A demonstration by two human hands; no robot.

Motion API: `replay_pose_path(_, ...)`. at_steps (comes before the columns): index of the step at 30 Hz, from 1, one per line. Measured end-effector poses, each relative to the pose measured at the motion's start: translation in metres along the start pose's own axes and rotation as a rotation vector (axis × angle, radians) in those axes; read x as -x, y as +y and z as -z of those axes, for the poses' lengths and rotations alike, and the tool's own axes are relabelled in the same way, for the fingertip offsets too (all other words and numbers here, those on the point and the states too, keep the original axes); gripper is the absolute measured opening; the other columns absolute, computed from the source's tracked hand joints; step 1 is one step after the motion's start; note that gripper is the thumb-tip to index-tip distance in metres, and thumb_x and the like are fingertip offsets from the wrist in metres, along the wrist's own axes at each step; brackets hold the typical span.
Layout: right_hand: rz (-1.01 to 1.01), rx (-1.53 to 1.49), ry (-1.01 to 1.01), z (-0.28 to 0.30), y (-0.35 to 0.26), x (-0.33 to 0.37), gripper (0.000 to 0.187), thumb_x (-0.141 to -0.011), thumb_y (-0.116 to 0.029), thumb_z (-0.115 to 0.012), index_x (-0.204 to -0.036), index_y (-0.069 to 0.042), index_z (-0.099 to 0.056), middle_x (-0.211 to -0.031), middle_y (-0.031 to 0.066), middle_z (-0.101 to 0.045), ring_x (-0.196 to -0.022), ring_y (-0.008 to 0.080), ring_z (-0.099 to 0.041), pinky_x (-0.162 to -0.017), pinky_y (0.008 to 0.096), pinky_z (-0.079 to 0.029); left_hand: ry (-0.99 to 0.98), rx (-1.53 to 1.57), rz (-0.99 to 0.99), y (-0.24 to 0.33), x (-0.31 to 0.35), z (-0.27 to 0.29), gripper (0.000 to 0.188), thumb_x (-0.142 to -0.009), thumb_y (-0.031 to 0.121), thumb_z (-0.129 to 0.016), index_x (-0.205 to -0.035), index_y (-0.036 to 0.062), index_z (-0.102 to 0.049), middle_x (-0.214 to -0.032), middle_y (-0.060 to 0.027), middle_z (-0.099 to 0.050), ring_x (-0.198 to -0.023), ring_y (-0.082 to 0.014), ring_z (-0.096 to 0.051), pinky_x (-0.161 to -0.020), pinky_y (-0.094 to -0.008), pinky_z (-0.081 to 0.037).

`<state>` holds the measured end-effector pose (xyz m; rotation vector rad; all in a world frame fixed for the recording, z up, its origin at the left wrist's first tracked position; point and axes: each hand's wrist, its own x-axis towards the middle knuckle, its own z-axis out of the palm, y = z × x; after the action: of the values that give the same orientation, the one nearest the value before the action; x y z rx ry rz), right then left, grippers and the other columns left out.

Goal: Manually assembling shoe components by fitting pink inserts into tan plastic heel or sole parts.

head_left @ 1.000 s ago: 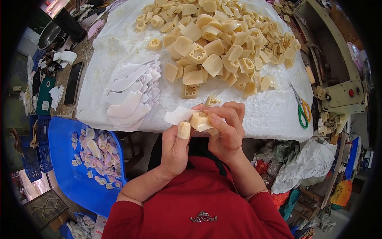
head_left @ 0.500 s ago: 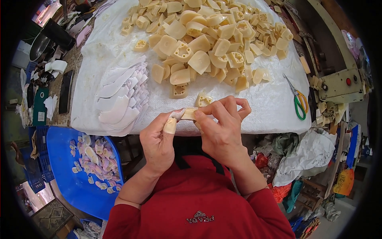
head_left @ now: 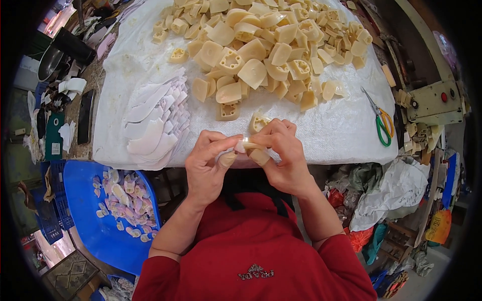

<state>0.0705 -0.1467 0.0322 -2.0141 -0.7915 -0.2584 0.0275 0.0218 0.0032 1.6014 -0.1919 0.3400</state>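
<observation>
My left hand (head_left: 208,163) and my right hand (head_left: 282,153) meet at the table's near edge. Between them they grip a small cream plastic piece (head_left: 258,155) with a thin pale strip (head_left: 240,147) against it; my fingers hide most of it. One loose cream piece (head_left: 258,122) lies just beyond my right knuckles. A large heap of cream plastic pieces (head_left: 261,47) covers the far part of the white cloth (head_left: 326,130). A stack of white curved strips (head_left: 155,123) lies left of my hands.
A blue tub (head_left: 100,231) with several pale pieces stands at the lower left. Green-and-yellow scissors (head_left: 381,120) rest on the cloth's right side. A black phone (head_left: 85,116) and clutter line the left. A machine with a red button (head_left: 432,103) and bags (head_left: 391,190) sit right.
My hands have drawn back from the cloth toward my body. The pale strip is now pressed between both thumbs against the cream piece.
</observation>
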Motion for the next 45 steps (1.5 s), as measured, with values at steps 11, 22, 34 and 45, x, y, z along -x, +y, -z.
replay_pose_path(11,-0.139,-0.270,-0.178,0.012,0.000,0.004,0.016,-0.073,-0.001,-0.063,-0.087,-0.007,-0.057,-0.076,0.0070,-0.048,-0.075,0.0255,-0.049,-0.075,0.0336,-0.033,-0.114,-0.272,-0.220,0.014,-0.018,-0.004,0.012,-0.078,0.007,-0.069,-0.087,0.0026,-0.062,-0.068,-0.0070,-0.054,-0.063,-0.0198,-0.048,-0.056,-0.0290,-0.041)
replay_pose_path(22,-0.013,-0.194,-0.177,0.011,0.001,0.005,0.022,-0.068,0.002,-0.065,-0.087,-0.007,-0.059,-0.081,0.0041,-0.052,-0.081,0.0224,-0.050,-0.077,0.0341,-0.032,-0.054,-0.176,-0.128,0.015,-0.012,-0.009,0.013,-0.072,0.007,-0.073,-0.074,0.0045,-0.060,-0.066,-0.0047,-0.050,-0.063,-0.0207,-0.049,-0.054,-0.0312,-0.040)
replay_pose_path(34,-0.262,-0.383,0.006,-0.006,-0.005,0.036,0.017,-0.084,-0.010,-0.064,-0.099,-0.004,-0.058,-0.093,0.0103,-0.062,-0.081,0.0229,-0.057,-0.072,0.0320,-0.046,0.086,-0.207,-0.339,0.021,-0.008,0.014,0.026,-0.064,-0.009,-0.072,-0.082,0.0073,-0.064,-0.077,-0.0057,-0.051,-0.076,-0.0229,-0.052,-0.069,-0.0327,-0.045)
replay_pose_path(45,-0.666,-1.248,0.195,-0.005,-0.023,0.045,0.024,-0.098,-0.017,-0.045,-0.109,0.003,-0.049,-0.113,0.0195,-0.059,-0.103,0.0241,-0.059,-0.089,0.0369,-0.050,-0.064,-0.286,-0.412,0.023,0.000,-0.004,0.022,-0.065,-0.007,-0.068,-0.081,0.0024,-0.058,-0.092,-0.0108,-0.060,-0.081,-0.0248,-0.062,-0.065,-0.0319,-0.045)
